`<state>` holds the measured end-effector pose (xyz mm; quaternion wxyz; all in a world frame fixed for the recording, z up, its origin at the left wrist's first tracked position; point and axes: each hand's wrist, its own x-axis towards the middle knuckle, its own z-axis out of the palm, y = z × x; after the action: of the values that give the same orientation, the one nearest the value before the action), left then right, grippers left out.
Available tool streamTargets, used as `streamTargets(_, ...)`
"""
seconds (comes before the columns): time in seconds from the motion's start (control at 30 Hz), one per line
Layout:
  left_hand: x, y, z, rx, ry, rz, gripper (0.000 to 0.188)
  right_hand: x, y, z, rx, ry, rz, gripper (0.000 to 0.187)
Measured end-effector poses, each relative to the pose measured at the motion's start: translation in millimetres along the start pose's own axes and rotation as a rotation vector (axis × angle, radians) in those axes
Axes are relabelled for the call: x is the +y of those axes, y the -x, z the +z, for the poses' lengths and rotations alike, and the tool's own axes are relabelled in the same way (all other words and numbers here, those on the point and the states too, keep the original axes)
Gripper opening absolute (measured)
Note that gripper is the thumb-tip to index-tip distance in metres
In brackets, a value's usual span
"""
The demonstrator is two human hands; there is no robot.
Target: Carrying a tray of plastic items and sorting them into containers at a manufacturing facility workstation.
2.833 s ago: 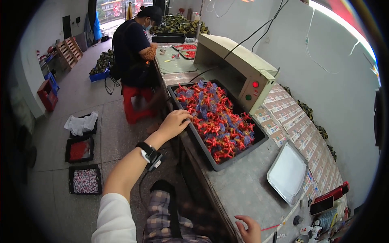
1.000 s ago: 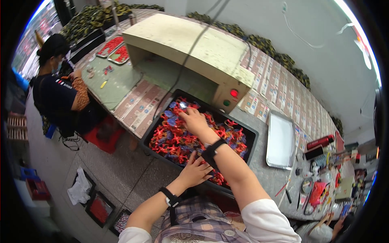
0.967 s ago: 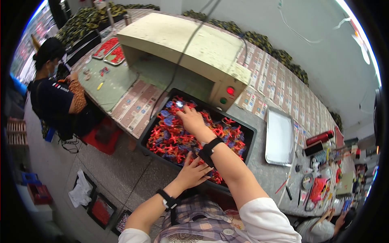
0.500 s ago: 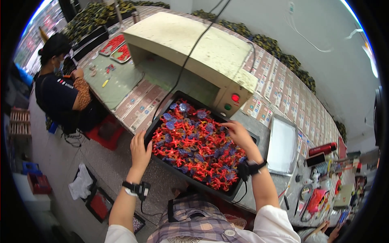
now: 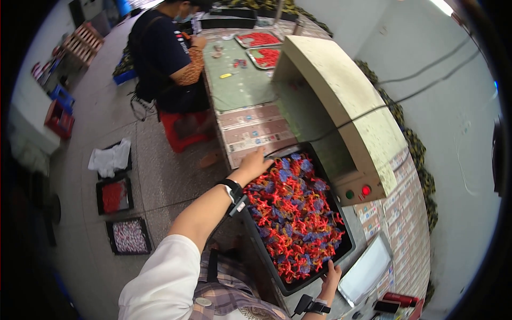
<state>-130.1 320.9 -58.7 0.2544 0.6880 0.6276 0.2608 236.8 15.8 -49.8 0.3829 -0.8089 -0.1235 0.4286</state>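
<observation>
A black rectangular tray (image 5: 346, 241) lies in front of me at the table edge, heaped with small red, blue and amber plastic pieces (image 5: 298, 218). My left hand (image 5: 252, 166) grips the tray's far-left end, its fingers at the rim beside the pieces. At the near right corner, my right hand (image 5: 332, 278) holds the rim with the thumb on top; its other fingers are partly hidden. Both wrists wear black straps with small devices.
Right of the tray stands a cream tunnel-shaped machine (image 5: 346, 90), a black cable crossing it. A silver tray (image 5: 368, 269) lies nearer. Another person (image 5: 165, 58) sits on a red stool (image 5: 184, 130) at far left. Several black trays (image 5: 128, 234) stand on the floor.
My view has swung left, so the table appears turned. My right hand has gone from the tray's far side to its near right corner. The left hand stays at the left end.
</observation>
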Motion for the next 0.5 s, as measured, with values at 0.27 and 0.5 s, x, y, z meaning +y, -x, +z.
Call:
streamTargets(0.27,10,23,5,-0.344,0.141,-0.043,0.066,-3,-8,-34,0.135,-0.151,-0.175,0.011)
streamTargets(0.5,-30,141,-81,-0.466,0.22,-0.262,0.065,-42,65,-19,0.115,-0.007,-0.318,0.01)
